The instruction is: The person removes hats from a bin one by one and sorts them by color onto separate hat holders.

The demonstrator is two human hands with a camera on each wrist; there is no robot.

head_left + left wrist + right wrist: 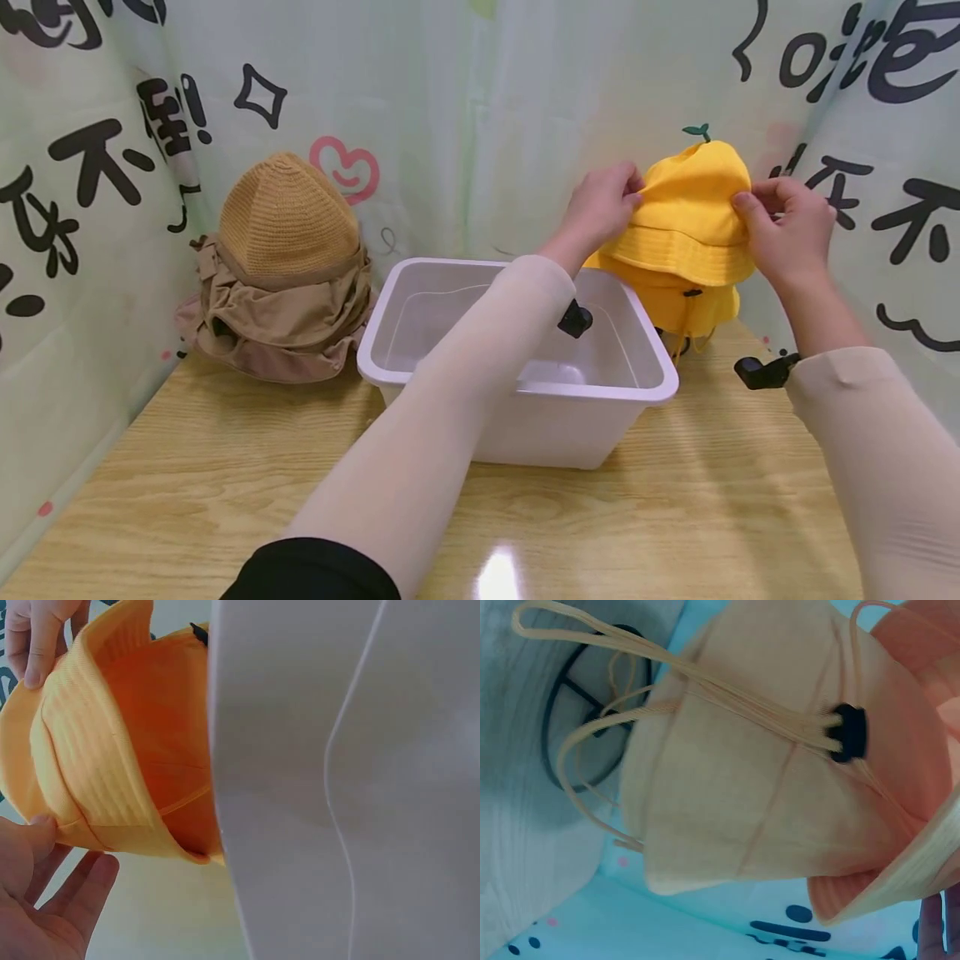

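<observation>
A yellow bucket hat point(686, 217) with a green sprout on top is at the back right. It sits over a second yellow hat point(660, 296), which has a drawstring and a black cord toggle point(847, 733). My left hand point(603, 204) pinches the upper hat's left side. On the opposite side, my right hand point(791, 221) pinches its fabric between thumb and fingers. The left wrist view looks into the hat's open underside, with the left thumb point(37, 832) against the cloth. Under the lower hat, a round black wire stand base point(549, 724) shows.
A pale lilac plastic bin point(517, 390) stands mid-table beneath my left forearm, with nothing visible inside. To its left is a stack of hats, a tan knitted hat point(288, 217) above brown cloth hats point(285, 317). Printed curtains point(465, 125) enclose the wooden table point(600, 533).
</observation>
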